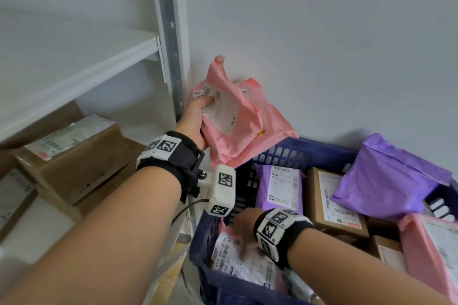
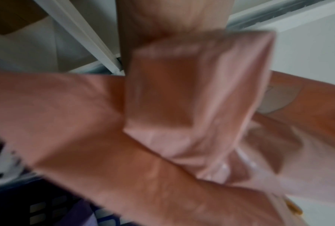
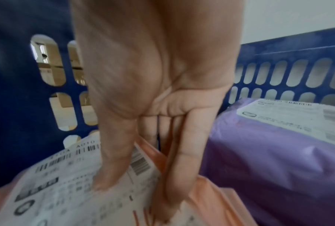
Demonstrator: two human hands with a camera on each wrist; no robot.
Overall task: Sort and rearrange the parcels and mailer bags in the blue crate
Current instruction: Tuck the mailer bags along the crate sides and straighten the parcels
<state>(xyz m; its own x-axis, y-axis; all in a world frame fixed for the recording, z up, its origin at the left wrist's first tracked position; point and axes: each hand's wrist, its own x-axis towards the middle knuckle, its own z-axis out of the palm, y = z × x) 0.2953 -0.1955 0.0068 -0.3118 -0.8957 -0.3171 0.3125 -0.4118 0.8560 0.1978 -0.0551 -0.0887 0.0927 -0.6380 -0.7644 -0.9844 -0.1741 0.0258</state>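
Note:
The blue crate [image 1: 292,152] stands at lower right, filled with parcels. My left hand [image 1: 198,116] grips a pink mailer bag [image 1: 238,129] above the crate's far left corner, thumb on its white label. That pink mailer bag [image 2: 182,107] fills the blurred left wrist view. My right hand [image 1: 244,220] reaches into the crate's near left part. Its thumb and straight fingers press on a second pink mailer [image 1: 238,259] with a large label. In the right wrist view the right hand [image 3: 133,195] rests on this pink mailer [image 3: 56,191], with a purple mailer [image 3: 269,152] beside it.
In the crate also lie a labelled purple mailer [image 1: 280,188], a brown box [image 1: 334,198], a big purple bag [image 1: 391,181] on the right rim and another pink mailer [image 1: 431,250]. Cardboard boxes [image 1: 74,156] sit on the white shelf unit at left, behind its metal upright [image 1: 171,32].

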